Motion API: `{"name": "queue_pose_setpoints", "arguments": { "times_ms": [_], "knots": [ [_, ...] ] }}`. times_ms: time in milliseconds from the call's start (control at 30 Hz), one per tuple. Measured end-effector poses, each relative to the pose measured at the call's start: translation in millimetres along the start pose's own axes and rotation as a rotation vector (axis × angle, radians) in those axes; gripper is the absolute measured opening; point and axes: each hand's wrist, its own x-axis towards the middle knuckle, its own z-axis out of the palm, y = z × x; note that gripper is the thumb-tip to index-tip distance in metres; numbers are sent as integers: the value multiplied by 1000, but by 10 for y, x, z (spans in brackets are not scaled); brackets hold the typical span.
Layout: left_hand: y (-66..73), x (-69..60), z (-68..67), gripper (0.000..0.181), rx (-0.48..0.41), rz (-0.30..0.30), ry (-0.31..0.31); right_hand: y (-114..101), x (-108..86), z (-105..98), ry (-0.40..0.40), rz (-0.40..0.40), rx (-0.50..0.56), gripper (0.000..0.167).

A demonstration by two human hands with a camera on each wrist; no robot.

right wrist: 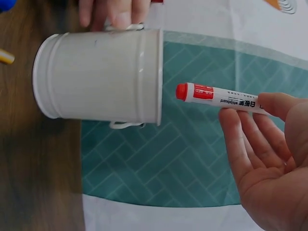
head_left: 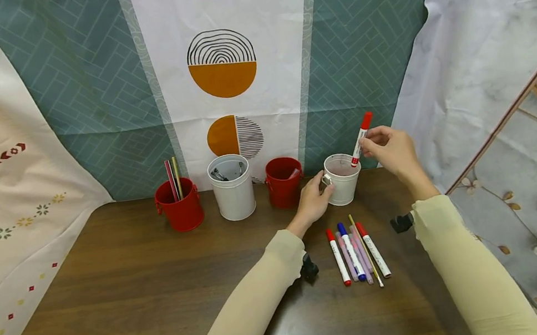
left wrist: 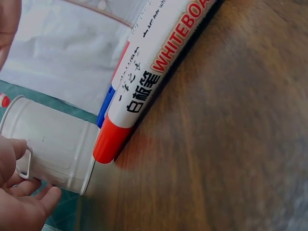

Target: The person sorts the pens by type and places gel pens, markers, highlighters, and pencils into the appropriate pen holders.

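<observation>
My right hand (head_left: 389,152) pinches a red-capped whiteboard marker (head_left: 362,139) between thumb and fingers. The marker slants cap up, its red lower end at the rim of a small white metal bucket (right wrist: 98,77); in the right wrist view a gap shows between the two. At the bucket's side, my left hand (head_left: 313,198) holds it by the small handle (left wrist: 26,163) with thumb and fingers. In front of the bucket lie red-capped markers (left wrist: 111,139), a blue-capped marker (head_left: 351,252), pale purple pens (head_left: 360,257) and a thin yellow stick (head_left: 367,253).
To the left along the table's back edge stand a red bucket (head_left: 285,193) with a pinkish item, a white bucket (head_left: 234,199) with dark metallic items, and another red bucket (head_left: 181,214) holding several thin sticks. Patterned cloth (head_left: 358,39) hangs behind the brown table (head_left: 164,297).
</observation>
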Motion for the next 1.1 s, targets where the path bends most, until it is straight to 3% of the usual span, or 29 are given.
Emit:
{"name": "queue_pose_setpoints", "arguments": {
  "times_ms": [133, 433, 667, 867, 1100],
  "knots": [
    [-5, -2, 2, 55, 0, -4, 1, 70, 68, 25, -32, 9, -15, 35],
    [-27, 2, -4, 55, 1, -8, -7, 267, 181, 112, -113, 59, 62, 36],
    [-20, 0, -5, 55, -21, -18, -19, 405, 203, 143, -157, 44, 58, 37],
    [-14, -8, -6, 54, -23, -27, -24, 523, 211, 127, -233, 82, 151, 38],
    [-21, 1, -5, 54, -35, -18, -18, 387, 190, 70, -318, 101, 173, 37]
  ]
}}
